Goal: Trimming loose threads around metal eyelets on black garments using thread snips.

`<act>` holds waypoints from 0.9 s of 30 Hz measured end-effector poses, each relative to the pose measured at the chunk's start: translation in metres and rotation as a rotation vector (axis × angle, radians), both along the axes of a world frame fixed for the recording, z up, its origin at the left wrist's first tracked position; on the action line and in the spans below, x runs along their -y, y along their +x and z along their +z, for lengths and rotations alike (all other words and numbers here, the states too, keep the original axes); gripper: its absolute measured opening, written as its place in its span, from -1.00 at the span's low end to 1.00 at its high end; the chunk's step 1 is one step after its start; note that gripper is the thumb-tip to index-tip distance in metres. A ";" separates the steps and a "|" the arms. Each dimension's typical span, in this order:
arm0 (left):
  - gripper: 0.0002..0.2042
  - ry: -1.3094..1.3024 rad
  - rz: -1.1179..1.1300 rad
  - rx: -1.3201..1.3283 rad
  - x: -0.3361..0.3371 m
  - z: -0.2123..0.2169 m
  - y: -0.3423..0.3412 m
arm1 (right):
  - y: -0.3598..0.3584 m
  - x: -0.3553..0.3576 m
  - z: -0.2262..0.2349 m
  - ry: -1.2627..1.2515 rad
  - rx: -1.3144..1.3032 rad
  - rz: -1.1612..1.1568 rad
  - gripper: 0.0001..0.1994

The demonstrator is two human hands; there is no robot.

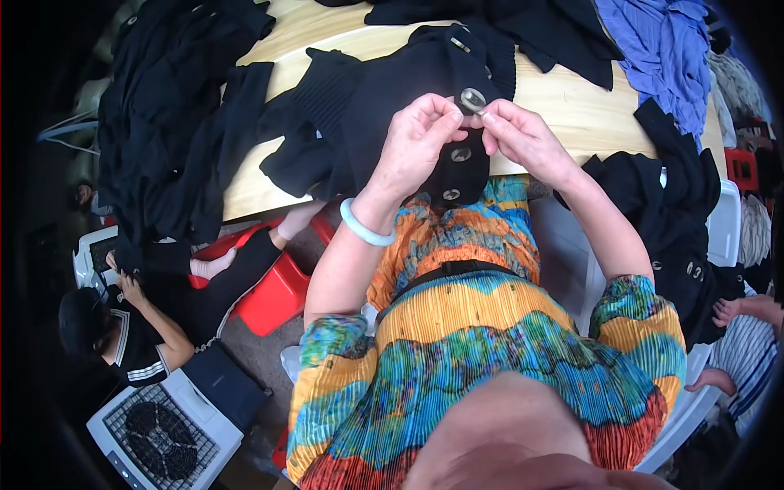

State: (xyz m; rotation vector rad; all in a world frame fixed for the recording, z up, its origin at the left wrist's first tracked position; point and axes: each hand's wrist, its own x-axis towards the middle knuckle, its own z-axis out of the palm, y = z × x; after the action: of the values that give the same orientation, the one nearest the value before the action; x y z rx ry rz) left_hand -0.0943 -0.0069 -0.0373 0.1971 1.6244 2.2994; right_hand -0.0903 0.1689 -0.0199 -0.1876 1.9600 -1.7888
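A black knitted cardigan [384, 106] lies over the table's near edge and hangs toward my lap. Large grey-brown oval buttons run down its front, among them a middle button [461, 154] and a lower button [451, 194]. At the upper button [471, 100], which sits tilted, both my hands come together. My left hand [418, 140], below a pale bangle, has thumb and forefinger pinched just left of it. Touching its lower right edge are the pinched fingertips of my right hand [527, 140]. Whatever is between the fingers is too small to make out.
More black garments [175, 106] are heaped at the table's left, and others [653, 188] at the right. A blue-purple cloth [657, 49] drapes off the far right corner. A person [122, 327] sits left near a red stool [273, 290] and white fan unit [163, 437]; another person's hand [727, 310] shows right.
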 end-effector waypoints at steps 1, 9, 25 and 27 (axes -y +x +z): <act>-0.90 0.003 -0.004 -0.002 0.000 0.000 -0.002 | -0.002 0.000 0.000 0.003 -0.002 -0.004 -0.78; -0.94 -0.016 -0.042 0.001 -0.004 0.015 -0.019 | -0.019 -0.010 0.010 0.002 -0.104 0.040 -0.80; -0.91 0.141 0.171 -0.120 -0.014 0.057 -0.045 | -0.036 0.003 0.020 -0.417 -0.337 -0.449 -0.69; -0.93 0.187 0.284 -0.147 0.002 0.042 -0.040 | -0.041 0.006 0.036 -0.441 -0.192 -0.470 -0.68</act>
State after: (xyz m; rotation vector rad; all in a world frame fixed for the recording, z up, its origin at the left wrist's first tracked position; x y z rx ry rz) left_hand -0.1347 -0.0085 0.0045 0.1928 1.5918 2.7138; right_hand -0.1310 0.1631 0.0166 -0.0411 1.8076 -2.5884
